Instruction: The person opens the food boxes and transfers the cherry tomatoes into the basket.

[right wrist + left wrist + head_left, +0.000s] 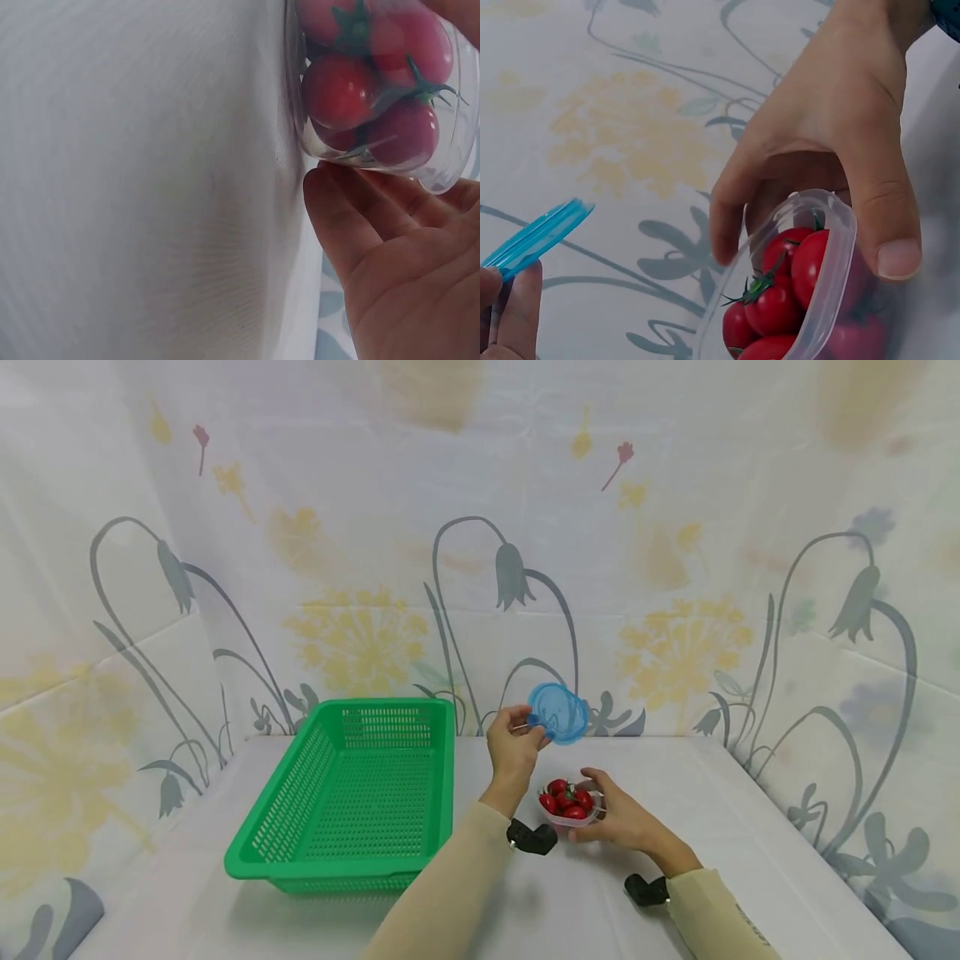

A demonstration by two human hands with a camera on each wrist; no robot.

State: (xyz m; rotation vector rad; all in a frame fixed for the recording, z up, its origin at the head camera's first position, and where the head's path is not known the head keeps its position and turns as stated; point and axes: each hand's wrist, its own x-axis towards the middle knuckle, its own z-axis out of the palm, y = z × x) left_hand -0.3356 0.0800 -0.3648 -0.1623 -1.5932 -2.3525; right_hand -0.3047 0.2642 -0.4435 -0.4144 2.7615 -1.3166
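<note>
My left hand point(515, 750) pinches a translucent blue lid point(558, 713) at its edge, raised above the table. In the left wrist view, the same lid point(544, 234) is seen nearly edge-on at the left, with fingertips at its lower end. Lower and to the right, my right hand point(618, 814) grips a clear plastic container point(551, 820) by its side, thumb nearest me and fingers on the far side. The uncovered container is filled with several red cherry tomatoes point(776, 304), some with green stems. The right wrist view shows tomatoes point(341, 91) through its wall, with my fingers point(337, 217) against it.
A large green plastic basket point(442, 760) with slotted walls stands on the table left of my hands. White cloth covers the table point(750, 827). Behind it hangs a flower-printed curtain point(360, 527), also along both sides. A black wrist device point(532, 837) sits under my left wrist.
</note>
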